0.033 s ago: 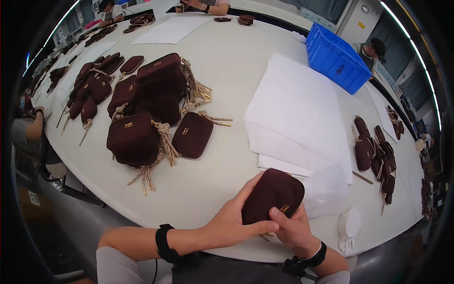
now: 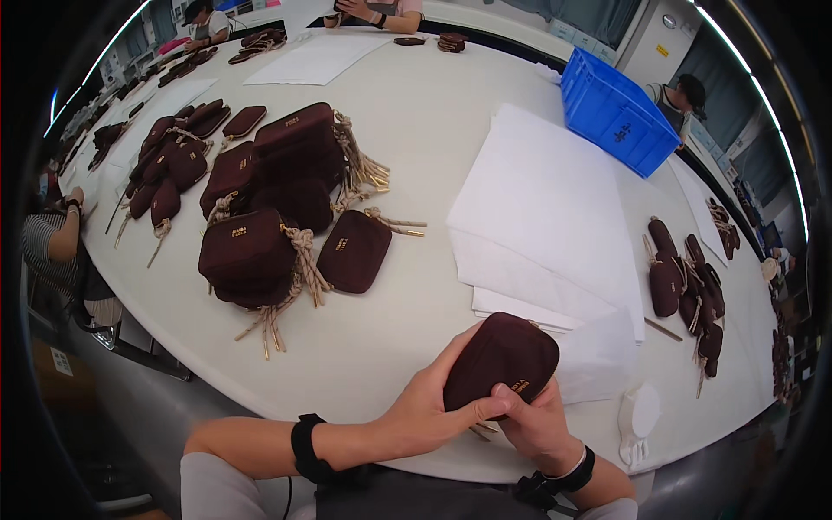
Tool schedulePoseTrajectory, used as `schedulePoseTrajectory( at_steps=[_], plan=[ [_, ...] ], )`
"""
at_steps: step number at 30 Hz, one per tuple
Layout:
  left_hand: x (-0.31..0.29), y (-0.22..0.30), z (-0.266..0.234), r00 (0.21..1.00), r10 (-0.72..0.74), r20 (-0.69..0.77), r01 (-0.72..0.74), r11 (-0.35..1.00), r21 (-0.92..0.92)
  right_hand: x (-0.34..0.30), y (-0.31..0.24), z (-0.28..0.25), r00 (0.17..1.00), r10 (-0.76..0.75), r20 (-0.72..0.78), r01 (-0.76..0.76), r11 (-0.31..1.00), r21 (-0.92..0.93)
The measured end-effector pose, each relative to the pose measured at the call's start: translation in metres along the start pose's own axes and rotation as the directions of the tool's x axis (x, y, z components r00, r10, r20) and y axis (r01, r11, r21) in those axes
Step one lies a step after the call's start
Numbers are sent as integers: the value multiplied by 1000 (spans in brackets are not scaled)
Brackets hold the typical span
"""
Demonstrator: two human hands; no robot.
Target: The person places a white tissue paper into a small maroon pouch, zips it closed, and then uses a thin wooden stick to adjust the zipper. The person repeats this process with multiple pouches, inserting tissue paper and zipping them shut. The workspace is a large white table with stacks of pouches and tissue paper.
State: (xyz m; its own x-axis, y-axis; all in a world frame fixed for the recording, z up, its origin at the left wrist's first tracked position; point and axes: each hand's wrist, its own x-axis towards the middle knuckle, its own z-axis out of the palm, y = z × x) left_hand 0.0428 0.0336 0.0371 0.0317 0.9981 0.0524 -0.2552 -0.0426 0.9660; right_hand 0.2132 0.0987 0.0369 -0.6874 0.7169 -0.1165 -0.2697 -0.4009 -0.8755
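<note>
A dark maroon zipped pouch (image 2: 498,360) with gold lettering is held upright between both hands, close to the table's near edge. My left hand (image 2: 425,403) grips its left side, the thumb across the lower front. From the right and below, my right hand (image 2: 539,420) clasps the pouch, its thumb pressed on the front beside the lettering. Gold cord tips (image 2: 485,429) show under the pouch between my hands. To the left lie stacked maroon pouches (image 2: 249,251) with beige rope cords, and a single flat pouch (image 2: 355,251) rests beside them.
White paper sheets (image 2: 546,199) lie beyond my hands, with a thin translucent sheet (image 2: 598,355) nearer. A blue crate (image 2: 615,113) stands at the back right. More pouches (image 2: 666,282) lie on the right, by a white round object (image 2: 640,412). Several people sit around the table.
The view has shifted very slightly. My thumbs sit a little closer together on the pouch; the hold is otherwise the same.
</note>
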Motion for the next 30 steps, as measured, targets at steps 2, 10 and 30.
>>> schedulePoseTrajectory(
  at_steps=[2,10,30],
  plan=[
    [2,1,5,999,46,-21,-45,999,28,-4,-1,2,988,-136,-73,121,977,-177],
    [3,21,6,970,113,213,-161,962,222,-25,-19,-14,975,-143,171,186,944,-271],
    [7,9,31,949,261,175,-284,952,117,-33,8,-28,953,-293,80,299,952,-66]
  ],
)
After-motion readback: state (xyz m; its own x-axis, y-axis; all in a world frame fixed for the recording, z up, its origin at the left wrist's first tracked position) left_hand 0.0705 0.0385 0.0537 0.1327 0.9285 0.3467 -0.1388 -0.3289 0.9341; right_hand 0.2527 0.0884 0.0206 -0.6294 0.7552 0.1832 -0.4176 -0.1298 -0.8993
